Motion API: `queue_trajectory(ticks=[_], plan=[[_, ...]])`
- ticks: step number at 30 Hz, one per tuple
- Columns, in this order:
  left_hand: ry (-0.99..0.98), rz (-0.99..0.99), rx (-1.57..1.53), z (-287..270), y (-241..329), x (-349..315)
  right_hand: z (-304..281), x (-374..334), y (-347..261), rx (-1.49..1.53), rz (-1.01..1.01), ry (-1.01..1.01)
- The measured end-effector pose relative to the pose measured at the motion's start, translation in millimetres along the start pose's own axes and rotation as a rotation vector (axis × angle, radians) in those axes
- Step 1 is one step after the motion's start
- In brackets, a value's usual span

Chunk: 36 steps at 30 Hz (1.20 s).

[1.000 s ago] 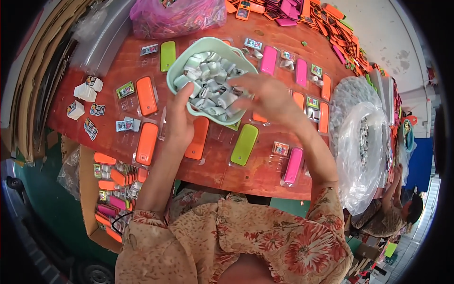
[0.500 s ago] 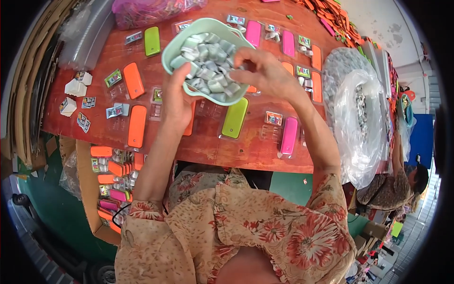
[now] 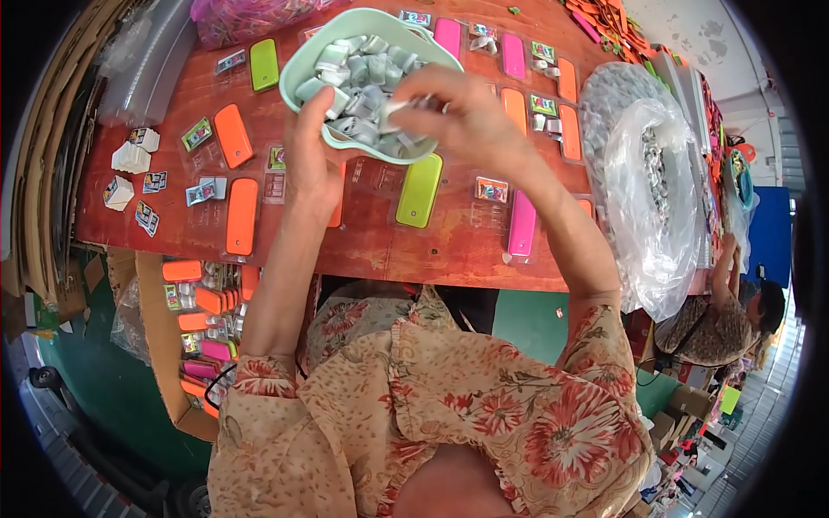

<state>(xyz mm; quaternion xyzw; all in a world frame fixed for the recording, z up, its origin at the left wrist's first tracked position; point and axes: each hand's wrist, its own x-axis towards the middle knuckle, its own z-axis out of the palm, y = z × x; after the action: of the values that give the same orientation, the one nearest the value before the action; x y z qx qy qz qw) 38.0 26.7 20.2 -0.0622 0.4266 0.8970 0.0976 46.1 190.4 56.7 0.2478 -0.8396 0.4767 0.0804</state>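
Head view: grips the tub (image 3: 302,62) by its near-left rim with the left hand (image 3: 311,164), above the desk (image 3: 449,250). With the right hand (image 3: 473,121) narrowed, reaches into the tub's right side at a blurred roll (image 3: 389,114); cannot tell whether gripped.

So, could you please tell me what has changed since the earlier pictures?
Since the previous picture, the right hand has moved left, further over the basin, and now seems to pinch a pale piece. The left hand still grips the basin; the coloured cases on the table stayed put.
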Motion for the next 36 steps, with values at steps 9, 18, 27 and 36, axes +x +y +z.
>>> queue_trajectory(ticks=[9, 18, 27, 36], plan=[[0.176, 0.059, 0.002, -34, 29, -15, -36, -85, 0, 0.193, 0.411, 0.079], [0.119, -0.067, -0.064, -28, 9, -29, -4, -151, 14, -0.535, 0.448, 0.071], [-0.017, -0.052, -0.054, -18, -6, -38, -7, -154, 10, -0.694, 0.461, 0.160], [-0.074, 0.129, 0.050, -3, -21, -41, 20, -53, -28, -0.677, 0.168, -0.092]])
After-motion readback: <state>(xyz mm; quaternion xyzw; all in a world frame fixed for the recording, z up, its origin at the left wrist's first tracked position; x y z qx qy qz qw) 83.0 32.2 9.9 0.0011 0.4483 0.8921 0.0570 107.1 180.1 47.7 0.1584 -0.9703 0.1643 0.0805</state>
